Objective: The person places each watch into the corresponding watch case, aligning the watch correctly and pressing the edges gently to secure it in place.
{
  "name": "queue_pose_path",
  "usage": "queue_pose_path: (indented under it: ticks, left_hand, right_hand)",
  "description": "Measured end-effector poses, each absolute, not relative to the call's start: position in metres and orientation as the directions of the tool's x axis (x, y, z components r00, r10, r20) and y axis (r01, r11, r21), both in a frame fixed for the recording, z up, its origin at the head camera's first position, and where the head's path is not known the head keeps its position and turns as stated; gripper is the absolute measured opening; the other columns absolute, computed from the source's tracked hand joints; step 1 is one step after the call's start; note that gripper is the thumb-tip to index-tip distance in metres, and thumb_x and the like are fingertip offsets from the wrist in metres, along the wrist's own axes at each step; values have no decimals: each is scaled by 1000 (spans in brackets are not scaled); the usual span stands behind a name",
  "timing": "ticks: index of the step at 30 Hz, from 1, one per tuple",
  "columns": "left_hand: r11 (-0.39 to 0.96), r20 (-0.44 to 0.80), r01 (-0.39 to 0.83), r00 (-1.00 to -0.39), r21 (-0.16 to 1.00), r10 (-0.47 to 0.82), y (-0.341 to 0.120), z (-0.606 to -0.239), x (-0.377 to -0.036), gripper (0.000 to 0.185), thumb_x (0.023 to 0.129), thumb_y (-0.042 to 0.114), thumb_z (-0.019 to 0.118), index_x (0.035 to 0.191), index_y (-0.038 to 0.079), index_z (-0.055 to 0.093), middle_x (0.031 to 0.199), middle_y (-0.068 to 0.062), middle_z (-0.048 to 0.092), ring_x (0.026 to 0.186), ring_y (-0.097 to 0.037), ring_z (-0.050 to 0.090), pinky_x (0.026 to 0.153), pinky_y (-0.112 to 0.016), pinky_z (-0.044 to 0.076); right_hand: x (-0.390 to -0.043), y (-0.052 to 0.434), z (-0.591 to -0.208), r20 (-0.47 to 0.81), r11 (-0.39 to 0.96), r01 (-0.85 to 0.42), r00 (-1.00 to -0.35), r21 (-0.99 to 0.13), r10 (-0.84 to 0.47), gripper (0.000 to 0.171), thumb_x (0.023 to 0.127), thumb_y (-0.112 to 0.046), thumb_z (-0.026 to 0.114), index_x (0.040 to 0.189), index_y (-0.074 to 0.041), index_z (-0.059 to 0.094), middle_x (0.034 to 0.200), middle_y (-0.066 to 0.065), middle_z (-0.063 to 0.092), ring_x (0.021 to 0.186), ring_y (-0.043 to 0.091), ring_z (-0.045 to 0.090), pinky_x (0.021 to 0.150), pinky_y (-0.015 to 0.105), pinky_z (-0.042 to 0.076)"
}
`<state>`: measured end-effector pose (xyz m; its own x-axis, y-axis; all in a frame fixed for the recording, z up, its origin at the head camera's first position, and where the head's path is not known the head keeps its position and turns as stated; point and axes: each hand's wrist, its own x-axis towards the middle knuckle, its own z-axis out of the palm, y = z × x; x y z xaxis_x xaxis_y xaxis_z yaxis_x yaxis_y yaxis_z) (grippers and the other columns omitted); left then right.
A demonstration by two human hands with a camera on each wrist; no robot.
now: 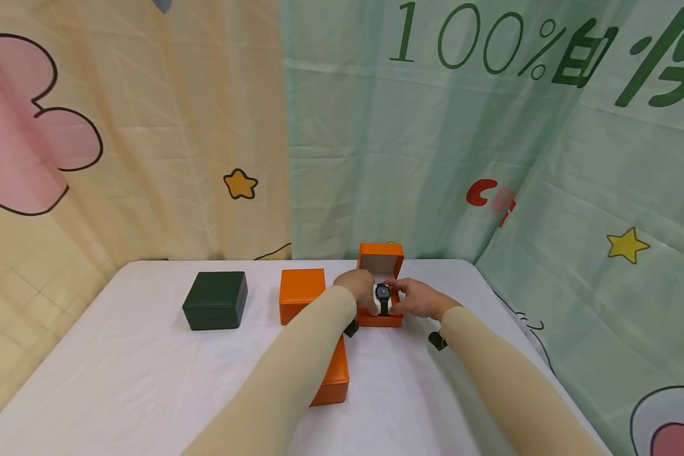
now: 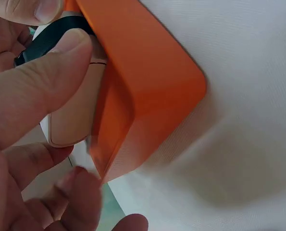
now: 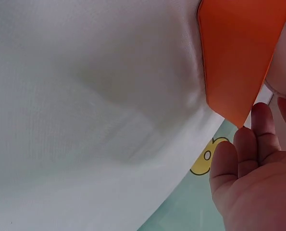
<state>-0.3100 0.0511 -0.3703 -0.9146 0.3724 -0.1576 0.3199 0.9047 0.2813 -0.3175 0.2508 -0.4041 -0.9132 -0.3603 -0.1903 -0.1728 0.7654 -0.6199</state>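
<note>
A black wristwatch (image 1: 382,292) is strapped round a pale cushion (image 2: 75,106) at the mouth of an orange box (image 1: 380,321), whose lid (image 1: 380,249) stands raised behind it. My left hand (image 1: 359,288) grips the cushion from the left. Its thumb lies on the black strap (image 2: 70,23) and a fingertip touches the cushion's end. From the right, my right hand (image 1: 418,299) holds the watch and cushion, its thumb at the strap too. In the right wrist view, its fingers are beside the box's corner, while the thumb is out of frame.
A closed orange box (image 1: 302,288) stands just left of the raised-lid one. Nearer, another orange box (image 1: 333,380) is partly hidden by the left sleeve. A dark green box (image 1: 215,301) sits farther left on the white-covered table (image 1: 120,380). Printed curtains (image 1: 342,158) hang behind.
</note>
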Motion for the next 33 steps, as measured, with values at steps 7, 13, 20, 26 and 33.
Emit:
queue_pose_path:
  ticks: [7, 13, 20, 26, 33]
  left_hand:
    - [916, -180, 279, -924, 288, 338, 52, -373, -309, 38, 81, 40, 92, 105, 13, 80, 90, 3, 71, 82, -18, 62, 72, -32, 54]
    - [909, -174, 282, -922, 309, 345, 47, -371, -302, 40, 83, 39, 90, 109, 11, 79, 93, 1, 71, 83, -19, 61, 75, -33, 55]
    - [901, -221, 270, -908, 339, 355, 44, -372, -301, 43, 87, 39, 86, 118, 10, 76, 99, 0, 71, 87, -20, 59, 83, -35, 55]
    - [897, -242, 262, -901, 357, 360, 45, -373, -307, 42, 87, 40, 86, 117, 11, 77, 94, 1, 70, 85, -20, 59, 81, -34, 53]
    - [895, -218, 286, -902, 341, 372, 45, -370, -302, 38, 88, 40, 85, 111, 11, 80, 85, 2, 64, 84, -20, 58, 79, -34, 52]
  right_hand:
    - [-316, 247, -404, -211, 801, -141, -925, -582, -316, 69, 89, -17, 81, 153, -19, 56, 145, 13, 59, 123, 30, 52, 114, 53, 44]
    - [-314, 244, -402, -249, 847, -93, -934, -524, -256, 73, 88, -23, 82, 155, -25, 54, 140, 18, 51, 124, 34, 46, 111, 56, 43]
    - [-315, 243, -404, -286, 818, -84, -912, -569, -292, 72, 90, -20, 79, 157, -18, 51, 142, 10, 62, 118, 28, 54, 114, 51, 45]
    - [-316, 246, -403, -297, 823, -82, -909, -562, -292, 74, 91, -30, 78, 158, -19, 50, 143, 9, 63, 126, 29, 54, 116, 55, 43]
    - [-318, 252, -404, -287, 831, -103, -909, -547, -301, 72, 93, -33, 79, 158, -20, 50, 139, 9, 66, 124, 29, 55, 114, 51, 46]
